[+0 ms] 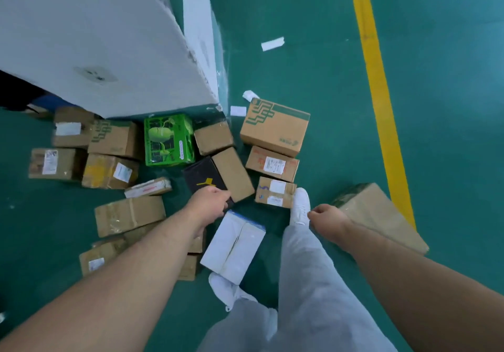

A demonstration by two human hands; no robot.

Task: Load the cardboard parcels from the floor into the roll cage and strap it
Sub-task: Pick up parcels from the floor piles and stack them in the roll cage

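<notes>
Several cardboard parcels lie scattered on the green floor. My left hand [211,201] reaches down to a black box with a yellow mark [200,176], and its fingers curl over the box's near edge. A plain brown parcel [233,177] lies against the black box on the right. A white box [234,245] sits just below my left hand. My right hand [327,215] hangs loosely curled and holds nothing, above the floor beside my white shoe [300,204]. No roll cage is in view.
A large white pillar [109,38] rises at the upper left, with parcels around its base, among them a bright green box [169,140]. A big brown carton with green print [275,129] and a long parcel [381,215] lie to the right. A yellow floor line [379,92] runs along the right.
</notes>
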